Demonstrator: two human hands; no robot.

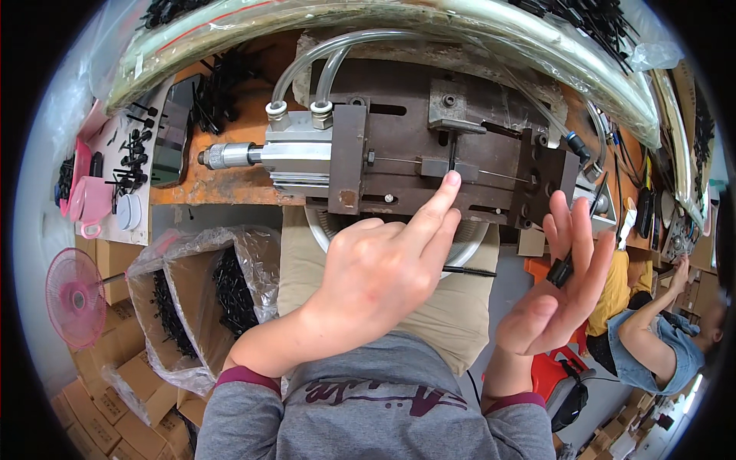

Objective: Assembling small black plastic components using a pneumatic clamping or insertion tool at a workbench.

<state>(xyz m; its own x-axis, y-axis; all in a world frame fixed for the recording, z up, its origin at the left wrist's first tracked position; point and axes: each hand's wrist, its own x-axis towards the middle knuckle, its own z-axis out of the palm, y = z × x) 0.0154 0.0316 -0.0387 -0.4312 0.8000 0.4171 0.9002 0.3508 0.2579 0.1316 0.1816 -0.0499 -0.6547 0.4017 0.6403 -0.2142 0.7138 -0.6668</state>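
My left hand (383,261) reaches over the front of a metal clamping fixture (353,165). Its index finger stretches out to the lower end of a dark upright rod (453,149) at the small centre block (437,167). From under its curled fingers a black mascara wand (471,271) sticks out, bristles pointing right; the rest is hidden by the hand. At the fixture's right end, my right hand (556,284) is raised with its fingers partly spread. A short black ribbed cap (560,271) rests between its thumb and fingers; whether a wand continues from it is hidden.
Clear air hoses (330,65) arch over the fixture from its silver cylinder (299,157). Plastic-lined boxes (207,299) of black pieces stand lower left, near a pink fan (75,299). A phone (172,138) lies at left. Another person (655,337) sits at right.
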